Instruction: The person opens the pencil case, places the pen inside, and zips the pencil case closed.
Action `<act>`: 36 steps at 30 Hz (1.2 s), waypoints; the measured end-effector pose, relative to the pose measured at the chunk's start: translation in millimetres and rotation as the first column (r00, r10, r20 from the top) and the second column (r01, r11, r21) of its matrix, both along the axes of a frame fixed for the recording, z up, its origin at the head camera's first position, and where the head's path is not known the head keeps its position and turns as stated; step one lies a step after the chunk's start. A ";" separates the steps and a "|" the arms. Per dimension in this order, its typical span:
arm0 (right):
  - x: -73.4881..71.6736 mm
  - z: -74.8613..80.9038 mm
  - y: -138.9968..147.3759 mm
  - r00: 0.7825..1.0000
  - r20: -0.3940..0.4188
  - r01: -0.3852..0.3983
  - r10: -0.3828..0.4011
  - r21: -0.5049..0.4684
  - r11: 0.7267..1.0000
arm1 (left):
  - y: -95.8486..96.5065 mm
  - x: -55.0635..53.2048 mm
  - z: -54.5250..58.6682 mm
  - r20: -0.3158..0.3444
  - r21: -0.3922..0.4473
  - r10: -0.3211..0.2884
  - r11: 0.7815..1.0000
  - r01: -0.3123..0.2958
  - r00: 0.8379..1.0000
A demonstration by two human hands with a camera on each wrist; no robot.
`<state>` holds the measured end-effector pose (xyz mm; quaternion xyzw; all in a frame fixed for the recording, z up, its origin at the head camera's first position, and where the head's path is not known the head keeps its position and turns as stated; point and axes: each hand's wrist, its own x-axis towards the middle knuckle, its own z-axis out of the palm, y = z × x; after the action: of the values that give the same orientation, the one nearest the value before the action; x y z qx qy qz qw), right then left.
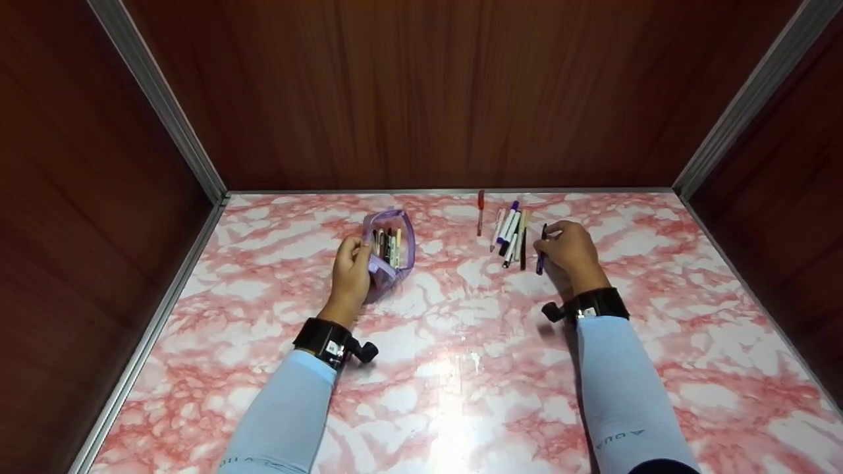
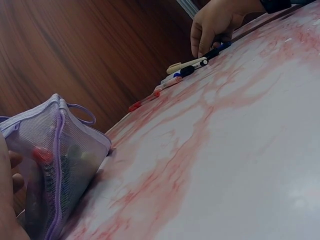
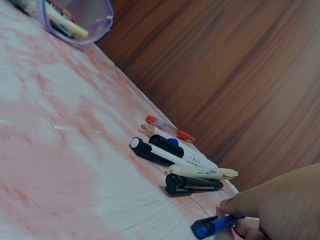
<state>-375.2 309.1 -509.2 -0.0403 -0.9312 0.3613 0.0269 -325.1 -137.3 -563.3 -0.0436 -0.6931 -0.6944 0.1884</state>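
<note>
Red-marbled tabletop (image 1: 454, 349) bears pens (image 1: 508, 225) inside brown wood-grain walls (image 1: 421, 99).

A red-and-white marbled tabletop (image 1: 500, 368) carries a purple mesh pouch (image 1: 411, 245), a red pen (image 1: 481, 212) and clustered markers (image 1: 508, 226).

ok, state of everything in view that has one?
Purple mesh pouch: open, held.
Pouch pens: inside, visible through its mouth.
Blue pen: pinched, outside the pouch.
Pen bunch: loose on table, some overlapping.
Red pen: lying apart from the bunch.
Left hand: gripping the pouch.
Right hand: pinching the blue pen.
</note>
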 end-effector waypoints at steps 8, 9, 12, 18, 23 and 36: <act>-1.2 2.2 -1.2 0.999 0.033 0.019 -0.018 -0.025 1.000 | 4.1 7.7 13.6 0.055 -0.033 0.029 0.999 -0.027 0.998; -1.1 2.4 -1.1 0.999 0.032 0.018 -0.017 -0.025 1.000 | 4.6 8.3 14.4 0.060 -0.039 0.033 0.999 -0.031 0.998; -1.3 2.5 -0.8 1.000 0.026 0.016 -0.015 -0.026 1.000 | 5.8 9.7 17.5 0.072 -0.046 0.038 0.998 -0.035 0.997; -1.4 2.7 -0.1 0.999 0.030 0.012 -0.011 -0.024 1.000 | 6.5 9.3 17.3 0.066 -0.031 0.034 0.999 -0.032 0.997; -2.0 2.2 -0.4 1.000 0.023 0.007 -0.007 -0.001 1.000 | 6.5 8.6 16.1 0.069 -0.025 0.021 1.000 -0.019 0.997; -1.5 7.1 -1.7 0.999 0.020 -0.032 0.030 0.094 0.995 | 8.1 10.7 16.8 0.081 0.002 0.009 1.000 -0.009 0.997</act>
<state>-376.6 307.4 -502.1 -0.0278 -0.9479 0.3171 0.0145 -314.4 -129.2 -546.6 -0.0119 -0.6996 -0.6955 0.1634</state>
